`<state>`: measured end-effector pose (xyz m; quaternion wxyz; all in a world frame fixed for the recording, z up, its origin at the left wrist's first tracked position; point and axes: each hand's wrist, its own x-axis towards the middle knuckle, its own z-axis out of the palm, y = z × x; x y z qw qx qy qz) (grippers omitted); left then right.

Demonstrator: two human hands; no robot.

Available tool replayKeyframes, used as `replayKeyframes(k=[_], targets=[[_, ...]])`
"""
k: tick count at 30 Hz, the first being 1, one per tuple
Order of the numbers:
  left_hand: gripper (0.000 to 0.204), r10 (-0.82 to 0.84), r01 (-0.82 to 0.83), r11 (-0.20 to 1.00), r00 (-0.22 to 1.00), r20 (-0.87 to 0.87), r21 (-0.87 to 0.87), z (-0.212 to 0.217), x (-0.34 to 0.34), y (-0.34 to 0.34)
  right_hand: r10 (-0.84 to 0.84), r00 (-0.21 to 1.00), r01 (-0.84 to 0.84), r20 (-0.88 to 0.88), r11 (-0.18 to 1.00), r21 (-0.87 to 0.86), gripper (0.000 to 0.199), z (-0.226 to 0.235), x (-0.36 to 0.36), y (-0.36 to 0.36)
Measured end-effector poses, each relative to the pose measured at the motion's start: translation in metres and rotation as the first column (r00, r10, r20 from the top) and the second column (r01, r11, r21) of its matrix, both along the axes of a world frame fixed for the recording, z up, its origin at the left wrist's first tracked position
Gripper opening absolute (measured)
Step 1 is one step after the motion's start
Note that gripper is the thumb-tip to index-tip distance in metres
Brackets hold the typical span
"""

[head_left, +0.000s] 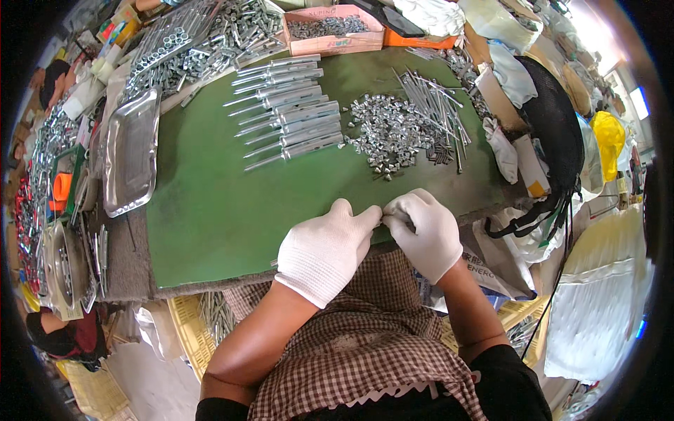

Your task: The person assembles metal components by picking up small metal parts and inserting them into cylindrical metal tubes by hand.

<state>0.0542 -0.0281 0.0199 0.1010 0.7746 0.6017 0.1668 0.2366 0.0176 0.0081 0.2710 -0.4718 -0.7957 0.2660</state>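
Both hands, left hand [326, 249] and right hand [425, 228], pinch one small metal piece [383, 219]; a row of assembled bolts [291, 116] lies far left on the bench [210, 210], while the loose pile [390, 133] remains large.

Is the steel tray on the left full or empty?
Empty. The steel tray lies flat at the left edge of the green mat, and its shiny bottom shows bare, with no parts inside.

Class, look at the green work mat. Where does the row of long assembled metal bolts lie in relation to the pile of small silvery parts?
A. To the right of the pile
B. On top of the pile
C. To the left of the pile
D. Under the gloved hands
C: the row of long bolts lies on the green mat left of the pile of small silvery parts, apart from it.
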Motion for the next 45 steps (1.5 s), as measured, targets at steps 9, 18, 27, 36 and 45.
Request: replayKeyframes(k=[9, 18, 27, 36, 45], targets=[[0.034, -0.069, 0.067, 0.998, 0.988, -0.136, -0.020, 0.000, -0.002, -0.001, 0.077, 0.989, -0.079, 0.130, 0.997, 0.008, 0.010, 0.003, 0.005, 0.009], [0.028, -0.082, 0.072, 0.995, 0.981, -0.177, -0.063, 0.008, 0.002, 0.003, -0.328, -0.108, -0.566, -0.939, 0.796, -0.213, 0.054, -0.020, -0.025, 0.030], [0.016, -0.109, 0.119, 0.992, 0.976, -0.188, 0.042, 0.004, 0.004, 0.002, -0.076, 0.324, -0.194, -0.943, 0.970, -0.145, 0.061, -0.019, -0.039, 0.013], [0.015, -0.021, 0.054, 0.989, 0.974, -0.226, 0.140, 0.002, -0.010, -0.012, -0.208, -0.072, -0.435, -0.975, 0.887, -0.157, 0.043, -0.024, -0.027, 0.022], [0.035, 0.376, -0.381, 0.925, 0.916, -0.140, -0.009, 0.021, -0.099, -0.165, -0.308, 0.246, -0.305, -0.919, 0.875, -0.375, 0.029, -0.023, -0.025, 0.020]])
